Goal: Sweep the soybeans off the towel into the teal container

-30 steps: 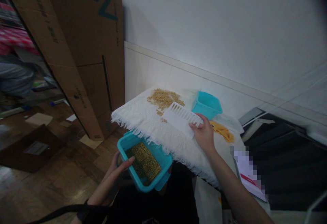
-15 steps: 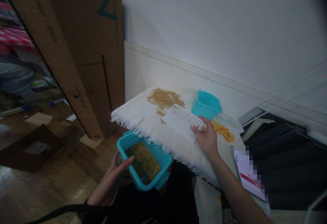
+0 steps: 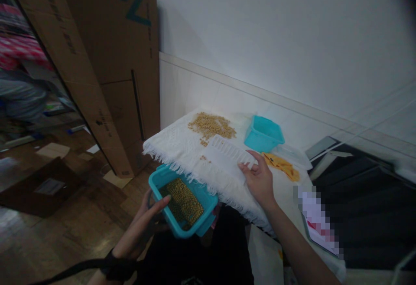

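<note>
My left hand (image 3: 151, 213) grips a blue plastic tub (image 3: 210, 204) by its left side, thumb over the rim. Inside the tub lies a layer of soybeans (image 3: 185, 198). The tub is tilted just below the fringed edge of the white tablecloth (image 3: 175, 142). My right hand (image 3: 258, 176) is closed on the edge of a flat white plastic piece with a row of slots (image 3: 227, 150), held low over the cloth. Beyond it spreads a pile of loose soybeans (image 3: 211, 124), with a few stray ones nearer the fringe.
A second blue tub (image 3: 264, 133) stands at the table's back, by the wall. Beside it lie a yellow cloth (image 3: 281, 165) and clear plastic. A tall cardboard box (image 3: 120, 59) rises on the left. A tablet-like flat item (image 3: 321, 228) lies at the right edge.
My right hand and the slotted white piece have shifted slightly left and toward the fringe. Some stray soybeans now lie closer to the cloth's edge. The held tub stays nearly in place.
</note>
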`<state>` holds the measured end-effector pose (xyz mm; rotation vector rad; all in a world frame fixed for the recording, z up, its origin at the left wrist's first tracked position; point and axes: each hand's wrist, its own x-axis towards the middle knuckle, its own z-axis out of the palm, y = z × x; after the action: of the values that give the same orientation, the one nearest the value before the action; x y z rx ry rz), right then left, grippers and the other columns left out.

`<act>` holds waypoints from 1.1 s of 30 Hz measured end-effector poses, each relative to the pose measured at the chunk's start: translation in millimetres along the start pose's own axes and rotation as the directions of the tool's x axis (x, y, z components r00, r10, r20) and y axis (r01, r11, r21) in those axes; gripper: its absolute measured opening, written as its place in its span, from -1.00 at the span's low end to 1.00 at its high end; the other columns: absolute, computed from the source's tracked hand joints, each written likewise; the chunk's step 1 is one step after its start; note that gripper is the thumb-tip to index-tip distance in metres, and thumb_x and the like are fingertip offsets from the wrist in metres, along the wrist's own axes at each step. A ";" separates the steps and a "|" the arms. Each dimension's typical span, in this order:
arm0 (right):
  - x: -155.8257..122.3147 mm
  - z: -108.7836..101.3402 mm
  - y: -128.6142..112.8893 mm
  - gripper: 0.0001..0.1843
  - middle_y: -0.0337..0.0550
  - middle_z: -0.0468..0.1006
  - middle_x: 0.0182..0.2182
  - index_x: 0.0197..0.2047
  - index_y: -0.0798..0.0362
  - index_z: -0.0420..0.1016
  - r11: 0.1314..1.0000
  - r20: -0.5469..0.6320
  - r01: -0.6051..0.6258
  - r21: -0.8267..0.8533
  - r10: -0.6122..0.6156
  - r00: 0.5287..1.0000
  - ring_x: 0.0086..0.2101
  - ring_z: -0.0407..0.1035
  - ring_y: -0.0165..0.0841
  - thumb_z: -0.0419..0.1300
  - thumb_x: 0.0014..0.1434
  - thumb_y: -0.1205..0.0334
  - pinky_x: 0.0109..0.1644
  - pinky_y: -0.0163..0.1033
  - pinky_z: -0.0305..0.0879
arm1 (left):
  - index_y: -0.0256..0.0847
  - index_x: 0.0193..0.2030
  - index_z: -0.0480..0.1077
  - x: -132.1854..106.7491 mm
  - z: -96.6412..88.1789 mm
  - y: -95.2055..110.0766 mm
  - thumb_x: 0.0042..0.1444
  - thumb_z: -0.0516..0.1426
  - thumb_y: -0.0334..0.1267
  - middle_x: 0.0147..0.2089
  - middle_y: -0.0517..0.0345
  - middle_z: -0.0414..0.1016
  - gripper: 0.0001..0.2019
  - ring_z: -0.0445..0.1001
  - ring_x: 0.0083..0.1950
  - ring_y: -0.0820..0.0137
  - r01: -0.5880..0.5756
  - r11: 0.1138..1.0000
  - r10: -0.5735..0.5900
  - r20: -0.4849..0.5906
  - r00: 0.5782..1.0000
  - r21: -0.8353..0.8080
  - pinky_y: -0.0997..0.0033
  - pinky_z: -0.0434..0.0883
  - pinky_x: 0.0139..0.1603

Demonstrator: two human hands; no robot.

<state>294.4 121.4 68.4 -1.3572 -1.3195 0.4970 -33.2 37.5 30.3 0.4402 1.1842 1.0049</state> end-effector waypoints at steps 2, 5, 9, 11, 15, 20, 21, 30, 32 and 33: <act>-1.8 2.6 0.2 -0.35 -0.19 0.68 -0.40 0.24 -0.01 0.52 1.000 -0.001 0.007 -0.021 -0.007 1.000 -0.48 0.58 -0.21 0.40 0.16 -0.12 -0.41 -0.16 0.53 | 0.21 0.62 -0.03 1.7 -0.7 -0.5 0.08 0.50 -0.02 0.43 -0.23 0.49 0.09 0.78 0.01 -0.02 -0.004 1.000 0.004 -0.001 1.000 0.004 -0.08 0.71 0.01; -6.3 6.5 0.8 -0.39 -0.23 0.64 -0.46 0.24 -0.02 0.55 0.997 -0.006 0.042 -0.063 -0.043 0.999 -0.48 0.58 -0.21 0.37 0.19 -0.10 -0.41 -0.17 0.54 | 0.17 0.57 0.06 3.8 -1.6 -0.6 0.07 0.50 0.01 0.42 -0.25 0.50 0.03 0.78 0.00 -0.01 -0.010 1.000 0.010 -0.013 1.000 0.020 -0.06 0.71 -0.01; -17.9 10.3 -2.5 -0.54 -0.26 0.63 -0.50 0.14 -0.06 0.63 0.972 -0.023 0.165 -0.169 -0.171 0.985 -0.54 0.56 -0.25 0.35 0.24 -0.07 -0.43 -0.19 0.55 | 0.15 0.61 -0.01 3.4 -1.8 1.9 0.05 0.50 0.07 0.44 -0.31 0.48 0.11 0.78 0.00 -0.03 -0.015 0.999 0.016 -0.017 1.000 0.039 -0.01 0.71 -0.05; -25.5 11.8 -4.4 -0.61 -0.24 0.69 -0.46 0.09 -0.11 0.65 0.939 -0.019 0.250 -0.238 -0.261 0.965 -0.53 0.59 -0.24 0.34 0.26 -0.05 -0.39 -0.18 0.60 | 0.18 0.65 -0.08 2.0 -1.3 3.7 0.05 0.50 0.08 0.45 -0.31 0.47 0.17 0.78 0.00 -0.04 -0.017 1.000 0.017 -0.009 1.000 0.025 -0.02 0.70 -0.04; -45.3 12.4 -0.1 -0.78 -0.17 0.79 -0.28 0.01 -0.20 0.68 0.850 0.048 0.412 -0.329 -0.421 0.906 -0.38 0.71 -0.17 0.32 0.31 0.06 -0.24 -0.13 0.69 | 0.19 0.67 -0.16 0.3 -0.7 6.0 0.10 0.48 0.02 0.48 -0.29 0.44 0.18 0.77 0.00 -0.01 -0.014 1.000 0.014 -0.008 1.000 0.025 0.04 0.70 -0.08; -75.8 4.7 12.1 -0.65 -0.27 0.81 -0.12 0.00 -0.31 0.66 0.688 0.250 0.689 -0.228 -0.642 0.725 -0.18 0.75 -0.19 0.30 0.28 0.36 -0.10 -0.13 0.72 | 0.15 0.65 -0.09 0.7 -1.7 6.7 0.10 0.48 0.01 0.47 -0.29 0.44 0.13 0.76 0.05 -0.02 -0.008 1.000 0.008 0.009 1.000 0.022 0.04 0.69 -0.04; -79.8 3.2 12.8 -0.62 -0.28 0.81 -0.10 0.03 -0.31 0.65 0.664 0.276 0.718 -0.206 -0.665 0.694 -0.16 0.74 -0.20 0.30 0.27 0.39 -0.08 -0.13 0.72 | 0.14 0.64 -0.07 0.8 -1.9 6.9 0.09 0.49 0.01 0.47 -0.30 0.44 0.11 0.75 0.07 -0.04 -0.008 1.000 0.007 0.010 1.000 0.020 0.01 0.69 -0.03; -1.2 6.4 1.5 -0.62 -0.09 0.77 -0.20 0.09 -0.11 0.65 0.865 -0.141 0.314 -0.392 -0.393 0.909 -0.41 0.64 -0.20 0.29 0.31 -0.09 -0.25 -0.13 0.60 | 0.14 0.56 0.10 1.9 -0.8 3.3 0.06 0.50 0.05 0.40 -0.27 0.52 0.01 0.77 0.04 -0.05 -0.033 0.999 0.034 -0.016 0.999 0.022 -0.07 0.71 0.01; 28.4 9.2 4.2 -0.56 -0.10 0.75 -0.27 0.15 -0.09 0.62 0.873 -0.138 0.280 -0.398 -0.359 0.923 -0.44 0.60 -0.19 0.23 0.33 -0.10 -0.26 -0.12 0.56 | 0.13 0.55 0.12 2.2 0.7 1.8 0.07 0.50 0.05 0.39 -0.26 0.53 -0.01 0.78 0.01 -0.03 -0.037 0.999 0.038 -0.027 0.999 0.030 -0.07 0.72 -0.02; 40.4 11.4 6.5 -0.55 -0.10 0.74 -0.26 0.18 -0.10 0.61 0.875 -0.116 0.277 -0.396 -0.347 0.931 -0.41 0.60 -0.18 0.21 0.33 -0.09 -0.23 -0.11 0.56 | 0.13 0.54 0.12 2.4 1.4 1.3 0.06 0.50 0.05 0.38 -0.26 0.54 -0.01 0.79 -0.01 -0.03 -0.039 0.999 0.040 -0.031 0.999 0.030 -0.07 0.72 -0.03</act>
<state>298.7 163.1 74.9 -1.4168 -1.4923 -0.1119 -32.3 40.5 30.4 0.4742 1.2245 1.0327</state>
